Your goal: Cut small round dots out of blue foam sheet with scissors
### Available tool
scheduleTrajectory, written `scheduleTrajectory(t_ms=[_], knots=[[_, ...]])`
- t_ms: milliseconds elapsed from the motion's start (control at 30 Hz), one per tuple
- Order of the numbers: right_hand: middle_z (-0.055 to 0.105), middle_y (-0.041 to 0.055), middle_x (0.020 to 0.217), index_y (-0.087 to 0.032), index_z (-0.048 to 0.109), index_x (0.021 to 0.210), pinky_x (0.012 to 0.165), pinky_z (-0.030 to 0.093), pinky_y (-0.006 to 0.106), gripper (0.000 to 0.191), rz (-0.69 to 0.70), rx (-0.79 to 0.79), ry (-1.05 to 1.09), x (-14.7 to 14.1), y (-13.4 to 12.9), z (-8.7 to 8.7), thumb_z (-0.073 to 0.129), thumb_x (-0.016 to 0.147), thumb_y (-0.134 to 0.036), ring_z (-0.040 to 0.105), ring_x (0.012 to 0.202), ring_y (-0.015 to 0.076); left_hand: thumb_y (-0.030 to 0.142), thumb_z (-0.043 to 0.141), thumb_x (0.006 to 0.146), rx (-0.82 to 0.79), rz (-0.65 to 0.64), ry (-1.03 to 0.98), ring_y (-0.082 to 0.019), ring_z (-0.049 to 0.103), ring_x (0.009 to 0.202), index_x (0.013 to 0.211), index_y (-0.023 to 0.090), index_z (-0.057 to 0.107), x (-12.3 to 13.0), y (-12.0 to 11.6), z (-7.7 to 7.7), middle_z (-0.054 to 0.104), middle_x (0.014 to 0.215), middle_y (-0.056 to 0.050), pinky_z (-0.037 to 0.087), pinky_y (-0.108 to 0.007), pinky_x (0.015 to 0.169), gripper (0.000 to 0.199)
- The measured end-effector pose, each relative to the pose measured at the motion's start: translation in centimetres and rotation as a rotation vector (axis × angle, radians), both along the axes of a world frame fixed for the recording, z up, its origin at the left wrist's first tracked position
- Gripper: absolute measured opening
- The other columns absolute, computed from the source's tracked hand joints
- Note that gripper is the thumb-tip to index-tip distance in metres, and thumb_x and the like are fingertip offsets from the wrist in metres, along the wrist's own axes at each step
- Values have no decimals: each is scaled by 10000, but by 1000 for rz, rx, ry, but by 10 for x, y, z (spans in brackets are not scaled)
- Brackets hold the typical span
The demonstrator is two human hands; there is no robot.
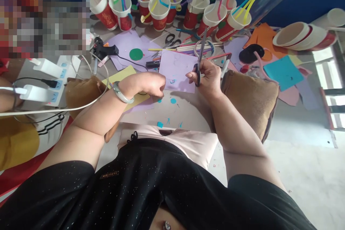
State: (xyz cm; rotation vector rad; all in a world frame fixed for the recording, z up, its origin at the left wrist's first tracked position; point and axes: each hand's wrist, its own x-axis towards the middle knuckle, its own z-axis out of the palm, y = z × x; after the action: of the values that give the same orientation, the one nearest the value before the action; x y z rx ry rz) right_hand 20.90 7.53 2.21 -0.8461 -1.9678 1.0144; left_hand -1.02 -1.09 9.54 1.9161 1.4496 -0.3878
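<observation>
I am holding the right hand [206,77] clamped on the scissors [199,57], blades pointing up and away, while the left hand [151,83] is pinching the near edge of the lilac paper sheet [176,69] lying on the worktop [172,113]. For a clean cut, I am judging that the sheet needs steady tension. The red paper cups [159,16] are carrying gold print, unreadable here.
</observation>
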Motion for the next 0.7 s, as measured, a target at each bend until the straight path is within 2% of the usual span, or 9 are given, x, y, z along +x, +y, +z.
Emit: scheduleTrajectory(t_ms=[100,267,467,600,700], knots=[[628,-13,612,-271,491,692,531,505,326,585,-8,8,-6,1,3,-2,908,761,-676,628,573,172,274,630,794,86,16,-44,-187,543,557,635,188,756,-3,2,-8,577,517,-39,356,-342,609,220],[626,-18,594,-258,512,680,608,554,349,570,-57,43,-33,1,6,-6,898,785,-664,641,579,178,180,679,792,309,97,-148,-170,605,662,856,167,835,0,6,-20,720,709,-45,387,-305,660,169],[608,-26,600,-256,519,680,629,568,363,563,-56,22,-35,-1,7,-11,884,788,-671,614,569,163,133,683,833,410,-47,-256,-173,661,745,943,182,853,18,1,-32,787,844,-50,396,-304,685,208],[608,-23,602,-262,529,678,637,593,377,550,-61,5,-30,-3,4,-10,882,793,-667,606,577,167,197,725,864,434,-118,-219,-209,692,846,1019,153,827,26,-5,-43,791,1002,-91,419,-324,709,190],[598,-21,588,-272,529,680,652,614,401,542,-53,1,-26,-3,2,-8,896,784,-658,596,582,175,174,705,883,458,-137,-193,-213,693,868,1008,137,803,28,-9,-50,772,1062,-108,452,-334,758,163]])
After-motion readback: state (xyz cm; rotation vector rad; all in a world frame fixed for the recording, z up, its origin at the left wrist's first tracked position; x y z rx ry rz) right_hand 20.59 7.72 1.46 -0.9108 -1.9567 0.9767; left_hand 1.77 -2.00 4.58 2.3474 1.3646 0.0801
